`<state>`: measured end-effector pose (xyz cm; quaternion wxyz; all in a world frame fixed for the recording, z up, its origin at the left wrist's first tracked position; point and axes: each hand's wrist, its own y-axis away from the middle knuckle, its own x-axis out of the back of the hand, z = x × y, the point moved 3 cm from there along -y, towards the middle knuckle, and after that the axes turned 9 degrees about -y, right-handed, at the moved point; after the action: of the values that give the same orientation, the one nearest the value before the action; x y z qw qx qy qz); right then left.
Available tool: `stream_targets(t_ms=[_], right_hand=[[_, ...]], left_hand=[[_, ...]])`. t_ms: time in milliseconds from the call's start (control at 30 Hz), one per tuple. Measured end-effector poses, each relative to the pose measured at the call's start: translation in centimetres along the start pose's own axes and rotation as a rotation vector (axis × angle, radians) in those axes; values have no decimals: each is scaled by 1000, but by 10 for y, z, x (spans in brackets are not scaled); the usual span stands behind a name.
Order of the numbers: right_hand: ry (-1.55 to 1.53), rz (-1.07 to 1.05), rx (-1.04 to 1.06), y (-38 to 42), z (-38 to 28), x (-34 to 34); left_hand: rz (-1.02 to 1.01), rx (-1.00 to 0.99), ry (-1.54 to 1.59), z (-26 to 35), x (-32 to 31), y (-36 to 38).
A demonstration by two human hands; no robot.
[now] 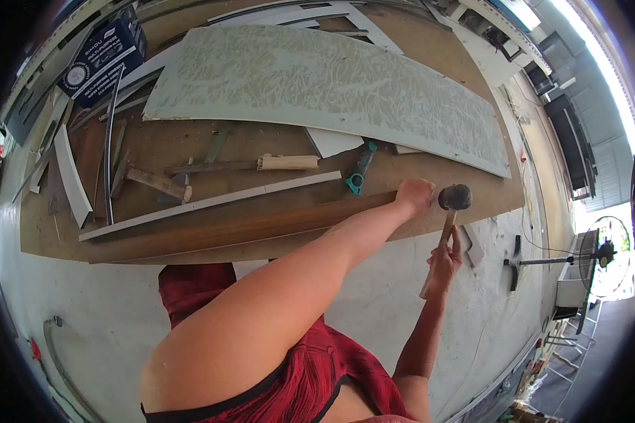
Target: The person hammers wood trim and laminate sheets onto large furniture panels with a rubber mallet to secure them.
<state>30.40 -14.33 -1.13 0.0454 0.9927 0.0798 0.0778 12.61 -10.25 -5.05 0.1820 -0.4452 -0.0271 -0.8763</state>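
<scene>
My right hand (444, 262) is closed around the wooden handle of a mallet beyond the table's front edge. The mallet's black head (455, 197) is up, just right of my left hand (416, 196). That left hand is closed at the right end of a long brown wooden strip (261, 227), which lies along the front of the table; what its fingers grip is hard to make out. Behind the strip lies a thin white strip (219, 204). A teal and black tool (360, 168) rests just behind my left hand.
A large patterned panel (317, 81) lies across the brown table (247, 137). A hammer (159, 185), a wooden-handled tool (288, 163) and narrow strips are on the left, near a dark blue box (106, 56). A fan (603, 254) stands at the right.
</scene>
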Motion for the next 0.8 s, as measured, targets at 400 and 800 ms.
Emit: stream_targets(t_ms=[400,800], right_hand=[[63,-89,-29,-2,10,-1],[328,-75,85,2,-4,-4]], left_hand=[[-125,-7,66,-1,11,11],[2,-298,11,-96,176,216]])
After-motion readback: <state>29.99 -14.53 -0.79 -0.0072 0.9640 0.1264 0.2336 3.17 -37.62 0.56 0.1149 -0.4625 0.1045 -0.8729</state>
